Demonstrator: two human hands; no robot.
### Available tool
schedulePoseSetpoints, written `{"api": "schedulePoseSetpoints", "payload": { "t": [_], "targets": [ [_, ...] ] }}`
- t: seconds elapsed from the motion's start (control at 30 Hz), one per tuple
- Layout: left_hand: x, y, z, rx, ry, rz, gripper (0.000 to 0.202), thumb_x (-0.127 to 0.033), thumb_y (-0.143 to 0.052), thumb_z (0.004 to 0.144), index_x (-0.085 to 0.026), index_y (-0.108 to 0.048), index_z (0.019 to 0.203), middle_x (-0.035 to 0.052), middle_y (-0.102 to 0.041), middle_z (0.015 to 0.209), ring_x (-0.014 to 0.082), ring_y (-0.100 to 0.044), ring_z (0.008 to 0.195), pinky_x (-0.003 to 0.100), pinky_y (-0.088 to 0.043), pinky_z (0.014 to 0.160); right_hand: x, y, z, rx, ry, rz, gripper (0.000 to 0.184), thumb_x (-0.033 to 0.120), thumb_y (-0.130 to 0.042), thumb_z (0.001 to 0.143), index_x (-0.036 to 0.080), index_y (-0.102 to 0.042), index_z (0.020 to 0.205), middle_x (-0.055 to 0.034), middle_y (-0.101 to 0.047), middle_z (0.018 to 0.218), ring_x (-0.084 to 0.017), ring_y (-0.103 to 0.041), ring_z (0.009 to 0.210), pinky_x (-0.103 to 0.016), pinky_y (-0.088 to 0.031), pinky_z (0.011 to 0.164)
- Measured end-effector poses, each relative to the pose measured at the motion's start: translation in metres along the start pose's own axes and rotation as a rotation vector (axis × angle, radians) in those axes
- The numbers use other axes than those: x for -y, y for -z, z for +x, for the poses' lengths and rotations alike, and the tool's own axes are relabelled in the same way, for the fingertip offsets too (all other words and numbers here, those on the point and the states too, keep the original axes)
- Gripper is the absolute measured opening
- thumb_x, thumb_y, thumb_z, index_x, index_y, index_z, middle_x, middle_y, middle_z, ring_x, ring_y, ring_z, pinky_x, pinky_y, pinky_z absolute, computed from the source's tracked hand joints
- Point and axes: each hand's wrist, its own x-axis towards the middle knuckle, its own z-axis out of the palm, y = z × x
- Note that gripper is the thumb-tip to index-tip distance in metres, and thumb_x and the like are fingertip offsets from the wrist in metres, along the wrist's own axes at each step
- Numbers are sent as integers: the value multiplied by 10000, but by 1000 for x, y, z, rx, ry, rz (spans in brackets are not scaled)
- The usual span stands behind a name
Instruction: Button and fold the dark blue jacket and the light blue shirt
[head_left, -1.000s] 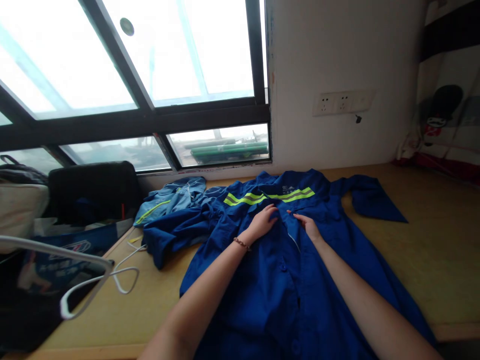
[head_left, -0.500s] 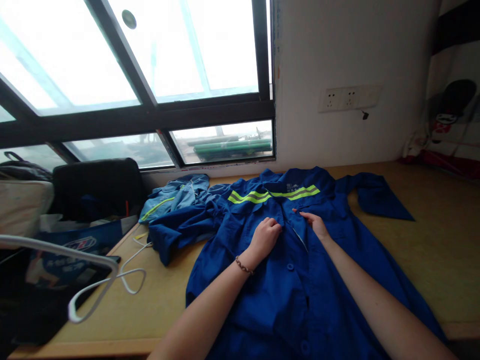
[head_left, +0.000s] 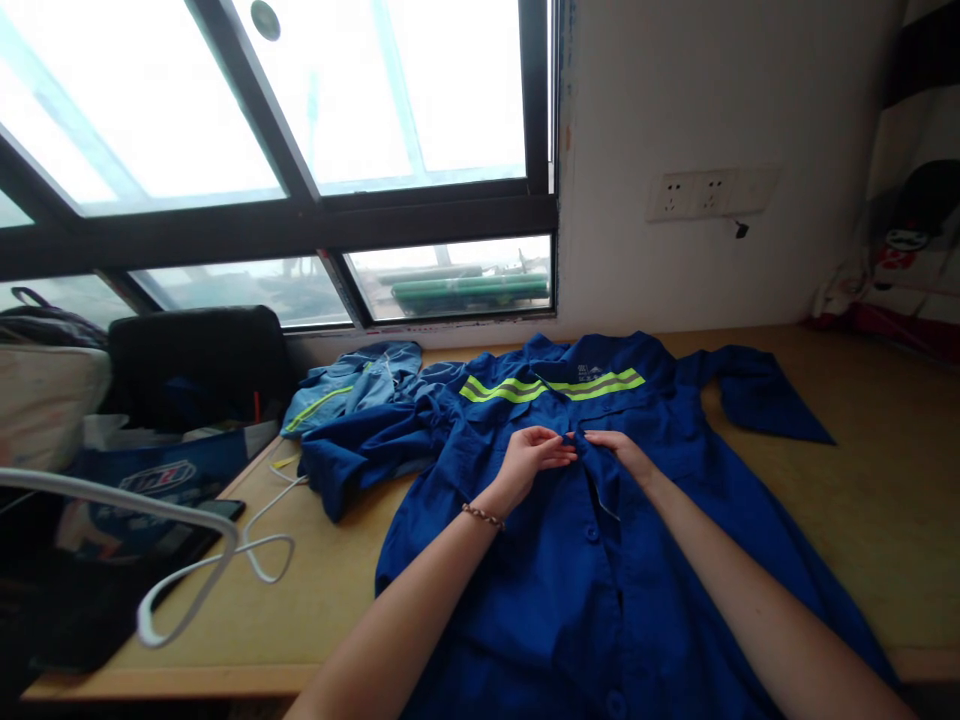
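A blue work jacket (head_left: 525, 590) with a yellow-green and grey reflective stripe across the chest lies front side up, its sleeves spread to both sides. My left hand (head_left: 534, 460), with a braided bracelet at the wrist, pinches the front placket just below the stripe. Right beside it, my right hand (head_left: 619, 450) pinches the other front edge, and the fingertips of both hands nearly meet. Whether a button is between them is hidden. Below the hands the front gapes slightly, with a blue button (head_left: 592, 535) showing there and another near the bottom.
The jacket rests on a wooden table (head_left: 247, 630). A lighter blue folded garment (head_left: 330, 390) lies behind its left sleeve. A white cable (head_left: 187, 515) loops over the table's left side, near bags (head_left: 161, 480) and a black chair back (head_left: 199, 360). A window and wall sockets are behind.
My right hand has moved left and down to the jacket's front edge. My left hand has opened from a curled grip into a pinch, and both hands now meet at the placket.
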Motion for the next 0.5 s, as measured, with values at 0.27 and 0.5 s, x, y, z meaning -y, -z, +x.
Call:
{"api": "schedulePoseSetpoints", "payload": {
  "t": [0.27, 0.5],
  "targets": [
    [4, 1, 2, -37, -20, 2, 283, -292, -703, 626, -104, -528, 744, 109, -664, 700, 202, -648, 649, 319, -531, 634, 2, -8, -11, 72, -60, 90, 254, 304, -592, 656, 138, -683, 825, -71, -680, 727, -197, -630, 683, -298, -493, 612],
    [8, 0, 3, -45, -15, 81, 279, -331, -688, 627, -114, -538, 717, 61, -641, 627, 167, -629, 602, 304, -524, 619, -8, -13, -12, -74, 143, -279, 252, 373, -618, 627, 139, -647, 717, 8, -575, 487, -110, -483, 409, -225, -340, 423]
  ]
}}
